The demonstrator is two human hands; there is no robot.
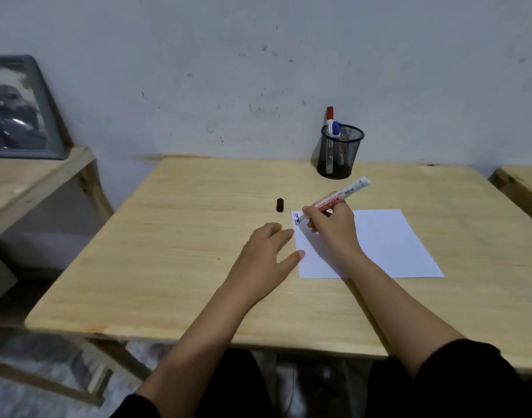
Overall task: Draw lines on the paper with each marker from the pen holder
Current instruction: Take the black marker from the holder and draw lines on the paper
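The right hand (331, 224) is pinching a white-barrelled black marker (337, 200), its tip touching the white paper sheet (388, 242) just ahead of the grip. The left hand (267, 251), fingers spread, is steadying the paper's edge on the pale wooden counter (183, 267). If that hand lifts, the sheet could slide and smear the line.
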